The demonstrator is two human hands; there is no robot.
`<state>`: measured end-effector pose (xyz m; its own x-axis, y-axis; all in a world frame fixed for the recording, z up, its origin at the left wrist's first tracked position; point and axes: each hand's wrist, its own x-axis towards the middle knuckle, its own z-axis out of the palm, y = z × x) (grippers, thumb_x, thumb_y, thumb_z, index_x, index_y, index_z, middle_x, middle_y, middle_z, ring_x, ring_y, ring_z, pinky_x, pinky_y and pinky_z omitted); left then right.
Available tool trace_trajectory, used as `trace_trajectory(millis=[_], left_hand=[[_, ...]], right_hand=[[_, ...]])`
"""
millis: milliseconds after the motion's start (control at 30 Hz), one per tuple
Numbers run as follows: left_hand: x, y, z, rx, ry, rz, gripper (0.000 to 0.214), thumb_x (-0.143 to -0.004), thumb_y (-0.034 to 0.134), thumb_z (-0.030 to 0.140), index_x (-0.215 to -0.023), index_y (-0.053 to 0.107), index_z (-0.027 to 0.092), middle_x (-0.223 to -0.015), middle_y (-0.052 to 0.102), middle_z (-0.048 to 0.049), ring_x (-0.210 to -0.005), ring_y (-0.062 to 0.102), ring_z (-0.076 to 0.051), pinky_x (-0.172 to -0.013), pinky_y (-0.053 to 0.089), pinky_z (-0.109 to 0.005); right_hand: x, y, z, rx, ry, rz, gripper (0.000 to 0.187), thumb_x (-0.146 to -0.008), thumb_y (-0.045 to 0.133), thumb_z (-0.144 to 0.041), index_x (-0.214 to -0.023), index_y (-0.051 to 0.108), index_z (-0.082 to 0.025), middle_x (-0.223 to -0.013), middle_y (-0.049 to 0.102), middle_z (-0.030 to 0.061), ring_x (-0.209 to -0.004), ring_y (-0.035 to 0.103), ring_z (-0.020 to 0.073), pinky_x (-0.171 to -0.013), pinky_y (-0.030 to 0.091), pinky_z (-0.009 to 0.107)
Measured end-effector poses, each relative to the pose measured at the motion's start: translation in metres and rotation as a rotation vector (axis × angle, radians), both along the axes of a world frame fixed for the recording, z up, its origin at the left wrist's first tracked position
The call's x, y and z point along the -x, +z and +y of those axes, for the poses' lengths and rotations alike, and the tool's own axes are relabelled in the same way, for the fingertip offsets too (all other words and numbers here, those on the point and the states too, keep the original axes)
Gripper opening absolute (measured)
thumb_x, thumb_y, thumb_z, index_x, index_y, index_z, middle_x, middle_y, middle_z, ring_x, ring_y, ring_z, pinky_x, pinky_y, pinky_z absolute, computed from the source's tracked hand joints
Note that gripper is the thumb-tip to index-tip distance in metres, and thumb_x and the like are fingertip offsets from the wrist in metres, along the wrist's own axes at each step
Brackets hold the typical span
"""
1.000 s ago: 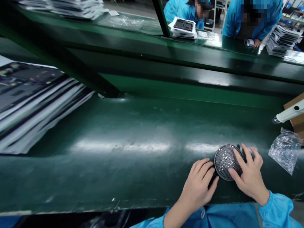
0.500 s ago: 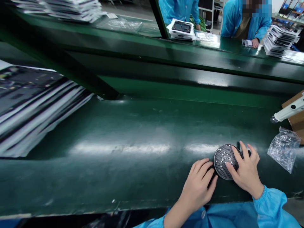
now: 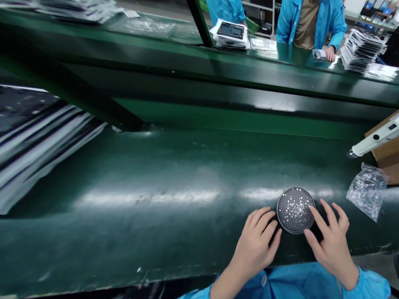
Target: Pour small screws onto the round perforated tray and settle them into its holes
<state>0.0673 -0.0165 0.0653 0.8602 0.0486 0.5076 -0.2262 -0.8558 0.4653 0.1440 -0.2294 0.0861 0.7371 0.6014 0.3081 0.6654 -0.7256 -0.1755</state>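
A round, dark perforated tray (image 3: 294, 211), dotted with small shiny bits too tiny to name, lies flat on the green bench (image 3: 174, 236). My left hand (image 3: 258, 236) rests palm down at the tray's left edge, fingers bent and thumb apart, with nothing seen in it. Whether its fingertips touch the rim is hard to tell. On the right side, my right hand (image 3: 332, 234) has its fingers spread and holds nothing visible. Its index fingertip reaches the tray's right rim.
A clear plastic bag (image 3: 368, 191) lies at right, near a white handheld tool (image 3: 372, 142) and a cardboard box (image 3: 388, 160). Stacked dark panels (image 3: 40, 145) stand at left by a slanted post (image 3: 102, 106). Beyond the raised ledge, a co-worker (image 3: 311, 25) stands near piled panels (image 3: 361, 52).
My right hand has drawn back to the right, off the tray's top, and its fingers are spread wider. My left hand stays beside the tray. The view has shifted slightly.
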Motion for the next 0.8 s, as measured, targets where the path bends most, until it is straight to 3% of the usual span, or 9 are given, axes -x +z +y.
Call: trace_trajectory(millis=[300, 600, 800], left_hand=[[0.000, 0.002, 0.001, -0.007, 0.005, -0.002, 0.014, -0.089, 0.051, 0.015, -0.091, 0.065, 0.015, -0.101, 0.068, -0.0118, -0.107, 0.059, -0.028, -0.089, 0.054, -0.046], [0.002, 0.003, 0.001, 0.009, -0.015, 0.012, 0.017, -0.087, 0.053, 0.014, -0.101, 0.061, 0.012, -0.109, 0.065, -0.0159, -0.110, 0.058, -0.030, -0.091, 0.054, -0.048], [-0.020, 0.019, 0.008, -0.100, -0.219, 0.060, 0.035, -0.082, 0.062, 0.022, -0.116, 0.056, 0.013, -0.126, 0.056, -0.0209, -0.123, 0.050, -0.036, -0.096, 0.051, -0.054]], right_hand=[[-0.026, -0.004, 0.034, 0.151, -0.040, -0.025, 0.051, -0.091, 0.051, -0.052, -0.132, 0.057, -0.022, -0.146, 0.037, 0.0177, -0.125, 0.030, 0.0464, -0.093, 0.033, 0.065], [0.000, 0.008, 0.002, -0.046, -0.036, -0.060, 0.034, -0.091, 0.055, -0.043, -0.113, 0.058, -0.017, -0.135, 0.047, 0.0165, -0.127, 0.033, 0.0427, -0.098, 0.033, 0.062], [0.007, 0.001, 0.004, 0.029, -0.066, -0.053, 0.047, -0.092, 0.054, -0.044, -0.131, 0.050, -0.019, -0.141, 0.042, 0.0158, -0.125, 0.033, 0.0427, -0.095, 0.035, 0.062]])
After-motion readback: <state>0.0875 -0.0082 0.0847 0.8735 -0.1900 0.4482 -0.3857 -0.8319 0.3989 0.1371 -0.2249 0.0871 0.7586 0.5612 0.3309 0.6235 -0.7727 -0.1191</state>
